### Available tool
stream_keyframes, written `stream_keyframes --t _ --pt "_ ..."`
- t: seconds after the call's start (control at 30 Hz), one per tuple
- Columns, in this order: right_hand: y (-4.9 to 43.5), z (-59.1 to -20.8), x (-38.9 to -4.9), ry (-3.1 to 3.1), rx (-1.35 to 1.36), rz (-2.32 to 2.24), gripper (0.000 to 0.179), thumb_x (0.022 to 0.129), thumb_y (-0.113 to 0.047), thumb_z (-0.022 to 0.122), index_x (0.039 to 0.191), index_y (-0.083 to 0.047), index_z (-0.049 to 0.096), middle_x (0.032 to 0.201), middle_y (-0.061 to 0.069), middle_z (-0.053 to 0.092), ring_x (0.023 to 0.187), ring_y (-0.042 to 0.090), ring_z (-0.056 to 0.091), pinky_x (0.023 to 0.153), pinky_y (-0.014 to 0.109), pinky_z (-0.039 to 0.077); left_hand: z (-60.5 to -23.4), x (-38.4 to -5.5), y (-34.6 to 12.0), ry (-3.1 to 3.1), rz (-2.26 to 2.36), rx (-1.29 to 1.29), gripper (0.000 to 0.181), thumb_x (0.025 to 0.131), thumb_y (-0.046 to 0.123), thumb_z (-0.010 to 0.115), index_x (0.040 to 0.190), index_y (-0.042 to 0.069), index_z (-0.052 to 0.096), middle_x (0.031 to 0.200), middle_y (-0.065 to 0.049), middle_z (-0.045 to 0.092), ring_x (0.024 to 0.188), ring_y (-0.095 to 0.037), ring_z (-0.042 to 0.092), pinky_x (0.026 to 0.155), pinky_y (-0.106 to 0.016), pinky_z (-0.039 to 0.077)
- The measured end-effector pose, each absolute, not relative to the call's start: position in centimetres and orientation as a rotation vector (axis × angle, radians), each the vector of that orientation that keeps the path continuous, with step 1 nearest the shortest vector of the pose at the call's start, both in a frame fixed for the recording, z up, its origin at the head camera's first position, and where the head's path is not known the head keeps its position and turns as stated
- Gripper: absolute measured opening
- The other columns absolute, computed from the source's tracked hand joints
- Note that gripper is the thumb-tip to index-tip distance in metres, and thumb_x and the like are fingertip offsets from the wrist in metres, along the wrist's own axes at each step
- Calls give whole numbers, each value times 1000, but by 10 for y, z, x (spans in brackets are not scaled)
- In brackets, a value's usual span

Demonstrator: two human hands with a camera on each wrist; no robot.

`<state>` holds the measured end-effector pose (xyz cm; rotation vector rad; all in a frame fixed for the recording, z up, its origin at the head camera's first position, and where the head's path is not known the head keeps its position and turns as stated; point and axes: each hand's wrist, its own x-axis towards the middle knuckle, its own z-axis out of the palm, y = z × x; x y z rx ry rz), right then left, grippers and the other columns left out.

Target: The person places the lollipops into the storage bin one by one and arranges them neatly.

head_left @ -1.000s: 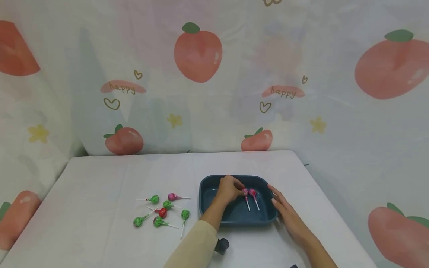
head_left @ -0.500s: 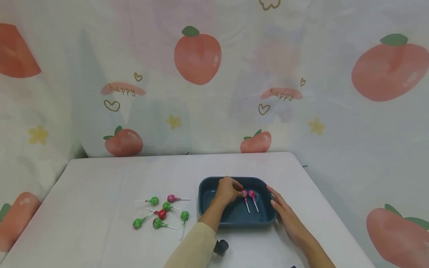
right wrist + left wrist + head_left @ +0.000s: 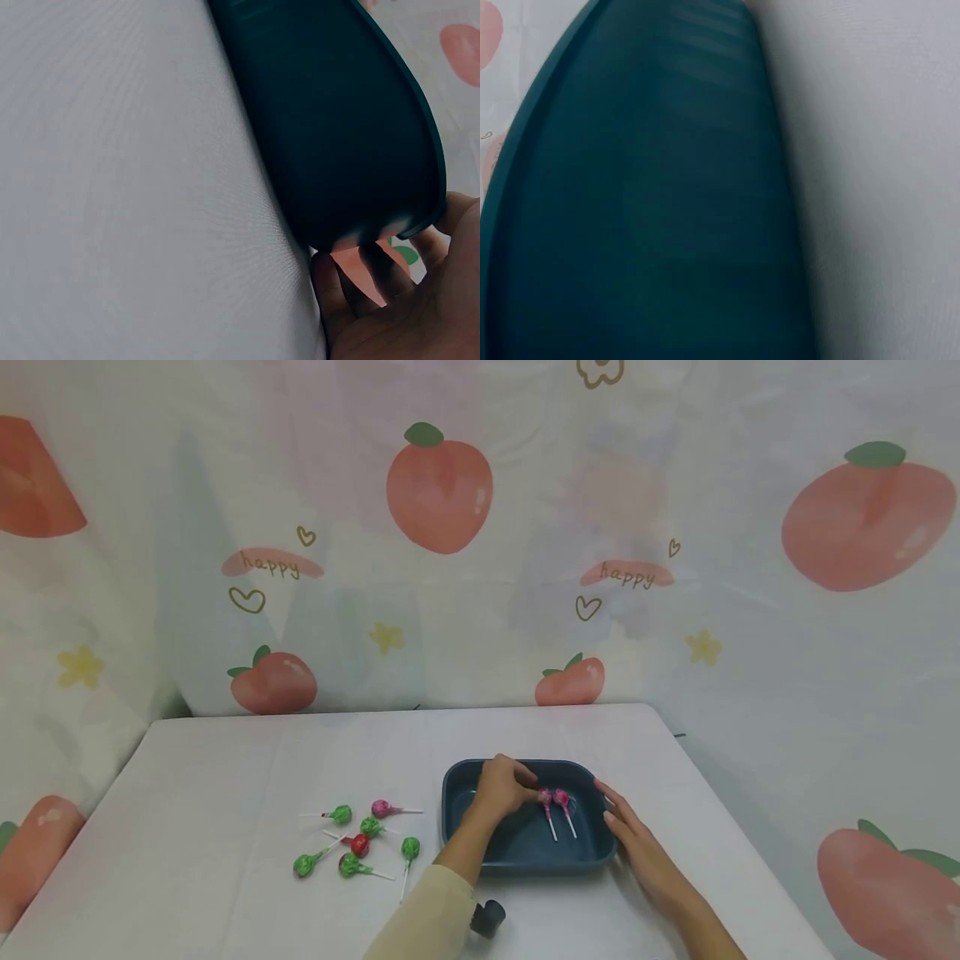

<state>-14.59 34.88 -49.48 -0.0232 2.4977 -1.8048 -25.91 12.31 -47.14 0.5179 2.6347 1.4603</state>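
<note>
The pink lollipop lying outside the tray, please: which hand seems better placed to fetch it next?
Probably the left hand: it is nearer the pink lollipop, while the right hand touches the tray at its right end.

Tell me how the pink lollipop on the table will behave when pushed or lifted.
The pink lollipop would probably swivel or roll if nudged, given its round head. Its thin, straight stick looks stiff, and its small size suggests light lifting.

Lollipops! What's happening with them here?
A person's left hand is inside the blue tray, right by two pink lollipops; I can't tell if it's gripping one. The right hand touches the tray's right end. Five green lollipops, a red one and another pink one lie on the white table.
</note>
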Motion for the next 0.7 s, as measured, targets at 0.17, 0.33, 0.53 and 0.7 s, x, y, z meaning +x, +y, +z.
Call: stream_keyframes --t 0.17,0.33,0.53,0.7 --pt "348 -495 -147 2510 -37 -1793 52 114 -37 38 164 -27 28 171 9 15 156 36 5 117 59 10 -466 -258 115 2645 1429 537 22 78 12 93 96 7 82 89 -1 76 92 -19 71 83 -35 56" --pt "348 -497 -147 2513 -38 -1793 53 114 -37 38 164 -26 28 171 9 15 156 36 5 117 60 9 -459 -254 103 2642 1384 593 26 80 14 92 102 6 82 96 -2 77 100 -22 70 89 -38 55" --pt "350 -496 -146 2528 -21 -1775 53 113 -39 39 164 -27 28 171 9 15 156 37 5 117 61 11 -444 -250 88 2642 1330 643 25 80 17 92 103 10 82 101 0 76 107 -22 68 93 -40 53" --pt "350 -495 -148 2518 6 -1777 54 113 -41 40 164 -28 28 171 10 14 156 38 4 117 62 11 -433 -247 74 2616 1347 700 24 82 16 90 104 10 81 100 1 76 94 -16 69 82 -35 56"
